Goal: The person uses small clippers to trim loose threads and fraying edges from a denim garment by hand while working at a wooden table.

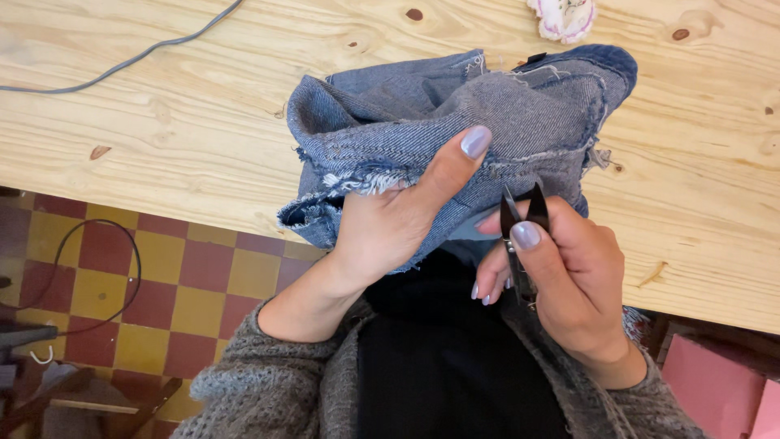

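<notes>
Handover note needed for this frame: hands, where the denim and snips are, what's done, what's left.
Left hand: grips the folded blue denim garment, thumb pressed on its frayed seam edge.
Right hand: holds small black thread snips, blades open, tips at the seam.
Denim lies bunched at the edge of the pale wooden table, partly lifted toward the body.
Done: seam looks partly opened, loose threads showing.
Left: likely more stitches along the seam; how many cannot be told.

Denim (455,114) lies on the tabletop (162,122), just beyond the fingers (455,162); snips (520,223) sit right of them.
</notes>
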